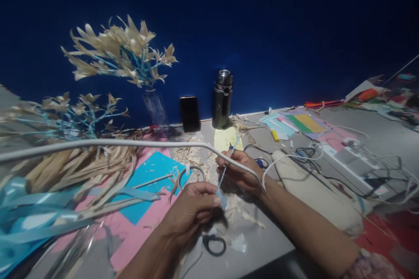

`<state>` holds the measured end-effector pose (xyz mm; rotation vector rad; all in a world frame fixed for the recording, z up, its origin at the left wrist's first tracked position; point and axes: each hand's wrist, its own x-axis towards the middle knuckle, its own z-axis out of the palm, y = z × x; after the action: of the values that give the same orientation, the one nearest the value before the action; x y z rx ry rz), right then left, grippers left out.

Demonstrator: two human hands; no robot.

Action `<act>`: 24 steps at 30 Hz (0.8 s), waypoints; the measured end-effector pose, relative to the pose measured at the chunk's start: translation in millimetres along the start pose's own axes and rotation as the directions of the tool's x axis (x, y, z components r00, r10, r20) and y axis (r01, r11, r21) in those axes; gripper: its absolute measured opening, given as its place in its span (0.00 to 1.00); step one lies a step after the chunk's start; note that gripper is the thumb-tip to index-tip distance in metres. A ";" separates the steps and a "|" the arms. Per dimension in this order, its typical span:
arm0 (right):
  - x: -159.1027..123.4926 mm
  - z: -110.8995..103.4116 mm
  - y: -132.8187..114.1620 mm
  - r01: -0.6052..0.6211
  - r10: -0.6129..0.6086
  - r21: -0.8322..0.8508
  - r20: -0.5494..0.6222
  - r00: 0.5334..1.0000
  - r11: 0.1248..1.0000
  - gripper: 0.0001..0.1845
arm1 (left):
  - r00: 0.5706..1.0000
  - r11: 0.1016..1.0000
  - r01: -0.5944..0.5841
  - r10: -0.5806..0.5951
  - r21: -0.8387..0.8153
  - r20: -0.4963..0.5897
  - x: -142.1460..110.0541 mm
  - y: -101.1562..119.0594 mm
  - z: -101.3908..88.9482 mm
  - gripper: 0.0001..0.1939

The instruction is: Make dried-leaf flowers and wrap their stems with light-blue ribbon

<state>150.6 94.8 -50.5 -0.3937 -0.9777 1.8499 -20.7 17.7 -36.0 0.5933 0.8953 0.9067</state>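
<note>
A thin stem wrapped in light blue ribbon (222, 178) runs upright and slightly tilted between my hands. My right hand (240, 172) is closed on its upper part, fingers around it. Lower down, my left hand (193, 209) pinches the loose light blue ribbon (222, 200) at the stem's bottom end. Just left of my hands lie scissors (181, 178) with large loop handles. Under my left hand is a dark ring-shaped handle (214, 245); the rest of that tool is hidden. A white cable (131, 142) crosses in front of my right hand.
Pale dried-leaf flowers (124, 52) stand in a clear vase (155, 107), with a phone (190, 113) and a flask (222, 100) nearby. Blue paper (147, 174), leaf scraps and ribbons cover the left side. A power strip (350, 170) with cables lies right.
</note>
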 end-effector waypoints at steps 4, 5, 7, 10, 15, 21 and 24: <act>0.5 1.8 -5.0 -0.041 0.039 -0.061 -0.038 0.999 0.997 0.18 | 0.998 1.000 -0.002 0.004 0.028 -0.071 1.0 1.5 2.3 0.15; 1.0 2.1 -5.5 -0.064 0.059 -0.084 -0.062 0.996 0.994 0.20 | 0.995 0.999 -0.014 0.017 0.028 -0.098 2.0 1.2 2.5 0.15; 1.9 3.0 -4.8 -0.106 0.090 -0.134 -0.122 0.988 0.985 0.24 | 0.980 0.997 -0.067 0.071 0.027 -0.188 4.8 -0.3 2.3 0.15; 0.5 5.4 0.7 -0.135 0.085 -0.271 -0.187 0.979 0.953 0.29 | 0.921 0.985 -0.165 0.174 0.053 -0.348 8.9 -2.9 0.3 0.15; -7.3 9.3 10.1 -0.170 0.130 -0.561 -0.111 0.985 0.810 0.26 | 0.893 0.966 -0.255 0.250 0.039 -0.375 12.6 -4.3 -3.9 0.14; -7.2 9.8 5.8 -0.240 0.179 -0.457 -0.172 0.969 0.857 0.24 | 0.933 0.969 -0.224 0.183 -0.104 -0.310 12.6 1.1 -3.4 0.17; -5.6 11.0 4.3 -0.270 0.221 -0.360 -0.172 0.960 0.893 0.24 | 0.964 0.954 -0.189 0.136 -0.231 -0.227 11.8 5.2 -2.6 0.21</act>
<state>143.6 84.1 -47.7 -0.8979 -1.2471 1.8248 -21.4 30.7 -38.1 0.3604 0.9096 1.2299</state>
